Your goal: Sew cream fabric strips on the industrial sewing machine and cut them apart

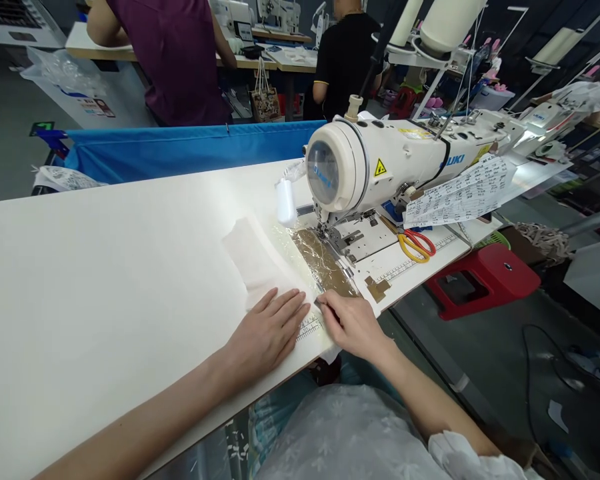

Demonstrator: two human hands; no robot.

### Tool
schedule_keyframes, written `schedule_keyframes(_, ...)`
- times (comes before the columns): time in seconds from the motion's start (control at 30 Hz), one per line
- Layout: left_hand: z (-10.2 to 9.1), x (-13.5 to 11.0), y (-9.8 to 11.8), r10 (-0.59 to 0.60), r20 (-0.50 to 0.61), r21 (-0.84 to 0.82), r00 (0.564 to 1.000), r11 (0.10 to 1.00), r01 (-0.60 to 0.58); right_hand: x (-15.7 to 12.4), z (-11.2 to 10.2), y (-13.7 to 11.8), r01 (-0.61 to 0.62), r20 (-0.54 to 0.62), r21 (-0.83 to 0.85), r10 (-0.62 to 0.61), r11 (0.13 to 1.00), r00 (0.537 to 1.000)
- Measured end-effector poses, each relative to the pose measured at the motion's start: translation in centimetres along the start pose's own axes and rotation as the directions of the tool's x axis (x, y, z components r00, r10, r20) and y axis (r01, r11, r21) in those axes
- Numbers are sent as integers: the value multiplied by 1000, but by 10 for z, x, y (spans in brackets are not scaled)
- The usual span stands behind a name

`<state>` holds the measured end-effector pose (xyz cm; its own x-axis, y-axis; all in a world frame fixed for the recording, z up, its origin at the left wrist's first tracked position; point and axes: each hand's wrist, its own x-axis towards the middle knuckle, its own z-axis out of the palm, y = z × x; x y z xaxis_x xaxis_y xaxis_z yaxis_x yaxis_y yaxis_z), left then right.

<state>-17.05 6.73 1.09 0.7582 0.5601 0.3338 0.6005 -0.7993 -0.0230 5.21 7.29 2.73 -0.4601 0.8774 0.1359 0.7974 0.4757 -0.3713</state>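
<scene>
A piece of thin white fabric [265, 257] lies on the white table in front of the sewing machine. My left hand [273, 327] rests flat on the near end of this fabric, fingers stretched out. To its right, my right hand [350, 320] is closed in a pinch at the fabric's right edge. A small dark tip shows at its fingertips; what it belongs to is hidden. Just beyond my right hand is a brown plate covered with clear film [325, 263], beside the white sewing machine [370, 160] and its needle area.
Red and yellow scissors [415, 245] lie right of the needle area. A white thread spool [286, 202] stands left of the machine head. A handwritten sheet [463, 193] hangs on the machine. A red stool [485, 280] is at right; two people sit beyond a blue cloth [190, 150].
</scene>
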Motion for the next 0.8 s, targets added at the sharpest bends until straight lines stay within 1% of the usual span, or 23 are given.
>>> schedule_keyframes(0.1,0,0,0,7,9,2,1000,1000,-7,0,2,0,-35,-24,49,36,998,999)
schedule_keyframes(0.5,1,1,4,-34,22,-18,999,999,34,9,8,-4,-28,-22,-24,27,999,999)
schedule_keyframes(0.57,3,1,4,-49,29,-22,998,999,50,6,4,-2,-6,9,-41,6,999,1000)
schedule_keyframes(0.67,4,0,5,-66,36,-26,997,997,67,-3,-9,1,27,102,-73,-20,997,995)
schedule_keyframes(0.73,4,0,4,-58,31,-27,998,998,59,-9,-17,4,26,154,-83,-13,996,988)
schedule_keyframes(0.8,3,0,4,-51,23,-26,998,998,51,-12,-22,5,17,167,-84,-2,996,986)
